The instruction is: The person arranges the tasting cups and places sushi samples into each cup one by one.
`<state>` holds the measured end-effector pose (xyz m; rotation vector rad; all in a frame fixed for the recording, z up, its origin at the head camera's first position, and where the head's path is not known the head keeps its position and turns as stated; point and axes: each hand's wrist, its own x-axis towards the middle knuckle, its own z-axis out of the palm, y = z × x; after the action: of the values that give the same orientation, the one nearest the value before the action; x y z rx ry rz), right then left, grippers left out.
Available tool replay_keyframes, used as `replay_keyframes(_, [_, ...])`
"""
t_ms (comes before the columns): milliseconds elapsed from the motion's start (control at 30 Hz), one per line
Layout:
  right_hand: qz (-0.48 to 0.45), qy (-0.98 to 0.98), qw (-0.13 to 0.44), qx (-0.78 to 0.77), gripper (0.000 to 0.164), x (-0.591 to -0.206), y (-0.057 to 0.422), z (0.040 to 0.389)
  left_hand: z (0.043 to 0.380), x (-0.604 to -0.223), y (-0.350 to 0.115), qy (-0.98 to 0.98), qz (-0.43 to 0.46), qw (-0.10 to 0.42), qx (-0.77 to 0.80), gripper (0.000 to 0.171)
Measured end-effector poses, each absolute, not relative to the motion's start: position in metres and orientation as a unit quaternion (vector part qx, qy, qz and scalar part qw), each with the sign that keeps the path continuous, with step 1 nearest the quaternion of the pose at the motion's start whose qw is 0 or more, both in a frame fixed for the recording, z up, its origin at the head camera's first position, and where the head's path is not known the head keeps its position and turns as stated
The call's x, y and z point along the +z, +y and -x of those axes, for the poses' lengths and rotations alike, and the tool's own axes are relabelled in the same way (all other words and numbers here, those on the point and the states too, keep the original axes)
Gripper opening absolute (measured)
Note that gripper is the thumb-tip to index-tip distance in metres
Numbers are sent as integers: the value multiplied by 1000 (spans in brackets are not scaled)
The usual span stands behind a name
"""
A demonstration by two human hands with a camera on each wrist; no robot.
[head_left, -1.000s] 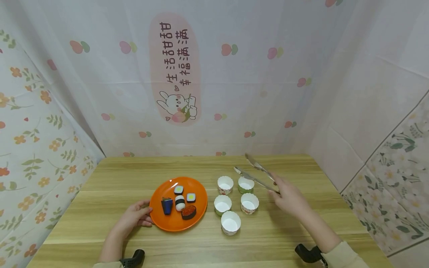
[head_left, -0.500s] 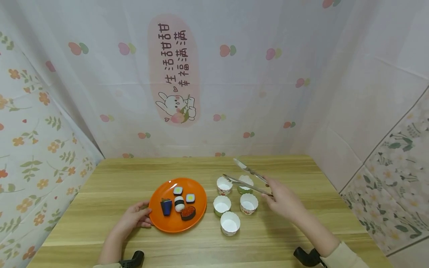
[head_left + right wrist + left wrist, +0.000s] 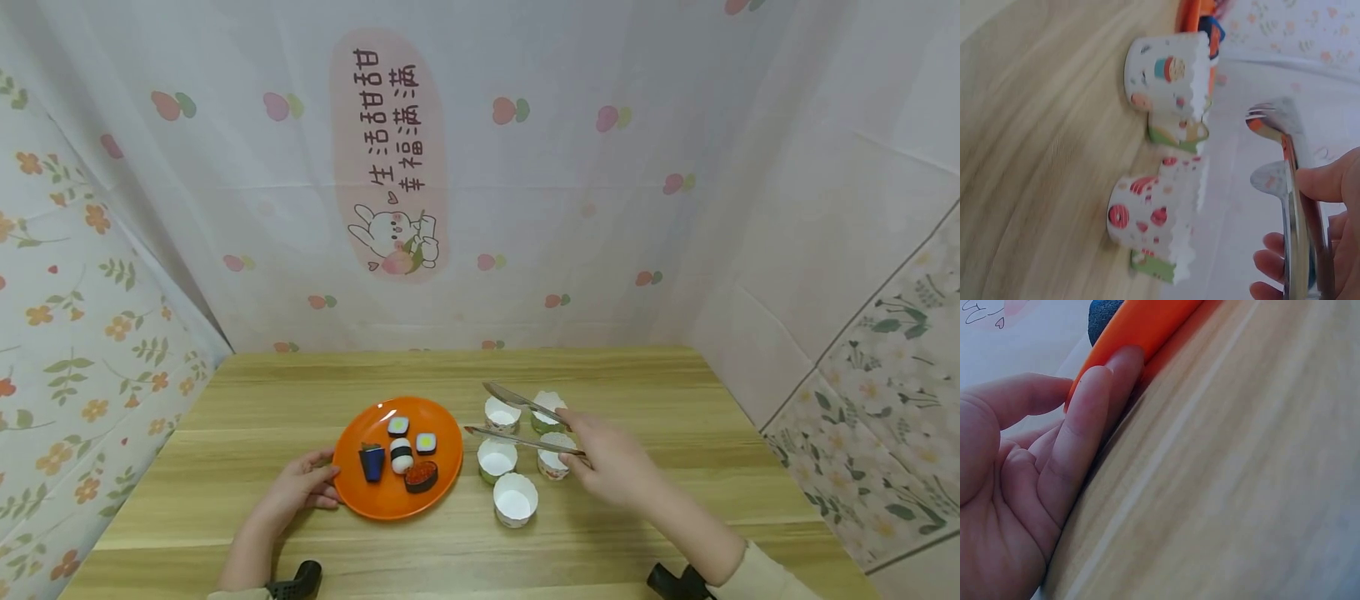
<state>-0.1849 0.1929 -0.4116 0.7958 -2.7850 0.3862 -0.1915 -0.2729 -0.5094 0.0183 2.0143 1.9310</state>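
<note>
My left hand (image 3: 303,482) pinches the left rim of an orange plate (image 3: 378,502), thumb at the edge and fingers reaching underneath in the left wrist view. On the plate lie small sushi pieces: two square rolls (image 3: 426,442), a white piece with a black band (image 3: 402,457), one topped with red roe (image 3: 421,477) and a dark blue wrapped cone (image 3: 372,462). With curled fingers my right hand (image 3: 617,458) grips metal serving tongs (image 3: 1296,225), one end fork-shaped. Their arms stand apart above the paper baking cups, tips pointing toward the plate, nothing between them.
Several white paper cups with scalloped rims stand right of the plate, the nearest cup (image 3: 515,500) in front. Some sit partly behind the tongs. The wooden table (image 3: 600,542) ends at a patterned curtain (image 3: 465,317) at the back.
My right hand has moved left and slightly nearer, bringing the tongs over the cups toward the plate. The left hand, plate and cups have stayed in place.
</note>
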Motion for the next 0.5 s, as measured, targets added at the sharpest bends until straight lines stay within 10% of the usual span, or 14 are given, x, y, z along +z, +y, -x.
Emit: replay_keyframes(500, [-312, -938, 117, 101, 59, -418, 174, 178, 191, -508, -272, 713, -6, 173, 680, 60])
